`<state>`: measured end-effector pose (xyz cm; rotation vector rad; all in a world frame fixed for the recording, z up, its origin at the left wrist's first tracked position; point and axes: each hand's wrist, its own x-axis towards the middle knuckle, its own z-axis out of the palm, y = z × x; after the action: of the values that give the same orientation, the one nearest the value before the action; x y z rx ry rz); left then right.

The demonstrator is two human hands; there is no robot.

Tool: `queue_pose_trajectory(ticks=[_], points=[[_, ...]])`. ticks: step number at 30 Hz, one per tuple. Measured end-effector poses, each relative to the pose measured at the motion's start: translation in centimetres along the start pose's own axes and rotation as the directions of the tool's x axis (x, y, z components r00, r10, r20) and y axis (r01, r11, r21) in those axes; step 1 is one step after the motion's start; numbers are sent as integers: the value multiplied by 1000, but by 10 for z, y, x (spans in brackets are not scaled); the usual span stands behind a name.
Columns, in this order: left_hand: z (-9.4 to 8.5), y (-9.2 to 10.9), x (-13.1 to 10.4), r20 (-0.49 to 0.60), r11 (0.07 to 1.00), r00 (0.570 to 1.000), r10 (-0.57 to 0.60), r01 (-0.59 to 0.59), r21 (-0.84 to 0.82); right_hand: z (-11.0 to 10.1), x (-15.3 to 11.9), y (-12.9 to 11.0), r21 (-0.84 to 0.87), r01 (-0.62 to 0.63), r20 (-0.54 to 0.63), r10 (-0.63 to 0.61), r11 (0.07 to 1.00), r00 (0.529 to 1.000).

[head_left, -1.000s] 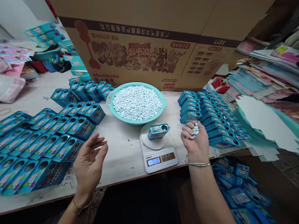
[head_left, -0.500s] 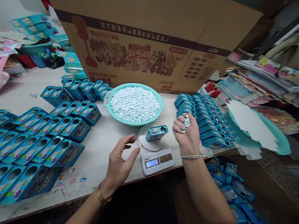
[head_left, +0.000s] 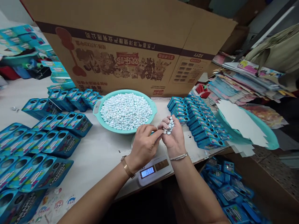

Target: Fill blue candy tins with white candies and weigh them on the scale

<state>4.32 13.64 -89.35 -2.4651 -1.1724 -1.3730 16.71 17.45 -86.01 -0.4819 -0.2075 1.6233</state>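
Observation:
My right hand (head_left: 174,140) is turned palm up, fingers curled around several small pale blue and white candies (head_left: 171,126). My left hand (head_left: 144,144) reaches across to it, thumb and fingers pinched together at the edge of those candies; whatever is between the fingertips is too small to make out. Beneath the hands is a white digital scale (head_left: 153,174) with a lit display. The blue tin on its plate is hidden by my left hand. Behind them, a turquoise basin (head_left: 126,130) is heaped with the same candies.
Rows of blue tins with round holes (head_left: 58,143) fill the table's left side. More blue tins (head_left: 198,121) stand in rows at right. A large cardboard box (head_left: 130,37) closes off the back. Loose blue tins (head_left: 230,186) lie in a box below the table's right edge.
My left hand has moved right and closed from an open pose, meeting the right hand. The right hand, still holding candies, has come left and over the scale. The view has shifted slightly.

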Motion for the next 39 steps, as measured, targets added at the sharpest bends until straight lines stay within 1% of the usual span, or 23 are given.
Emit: queue_pose_trajectory(ticks=[4, 6, 8, 12, 16, 21, 23, 25, 27, 30, 33, 35, 39], points=[[9, 0, 4, 42, 991, 996, 76, -80, 108, -1, 3, 0, 17, 30, -31, -29, 999, 999], [10, -1, 3, 62, 988, 994, 90, -96, 117, -3, 4, 0, 31, 24, -17, -24, 999, 1000], [10, -3, 3, 56, 991, 995, 84, -89, 102, -5, 5, -1, 40, 4, 3, -4, 999, 1000], [9, -3, 7, 24, 999, 1000, 11, -12, 30, -7, 7, -1, 58, -19, -8, 20, 998, 1000], [9, -2, 13, 61, 995, 994, -96, 97, -16, -6, 6, 2, 49, 12, -23, -11, 999, 1000], [6, -1, 15, 82, 984, 981, -177, 177, 3, -10, 8, 2, 28, 39, 15, -40, 999, 999], [5, 0, 15, 89, 981, 978, -188, 190, -22, -11, 9, 1, 20, 55, 21, -56, 998, 998], [7, 3, 17, 91, 983, 982, -167, 173, -66, -10, 9, 1, 10, 65, 7, -65, 998, 998], [9, 6, 19, 89, 989, 988, -129, 134, -57, -9, 10, 2, 5, 71, -20, -71, 997, 997], [13, 9, 23, 114, 999, 993, -31, 25, 47, -7, 11, 5, -12, 77, -58, -78, 997, 995], [14, 8, 24, 133, 990, 990, 48, -65, 129, -8, 12, 8, -24, 100, -65, -102, 995, 993], [13, 7, 24, 127, 985, 991, 52, -72, 155, -10, 13, 9, -17, 115, -59, -116, 993, 992], [10, 8, 25, 132, 988, 991, 12, -32, 150, -9, 13, 11, 5, 98, -41, -98, 995, 994]])
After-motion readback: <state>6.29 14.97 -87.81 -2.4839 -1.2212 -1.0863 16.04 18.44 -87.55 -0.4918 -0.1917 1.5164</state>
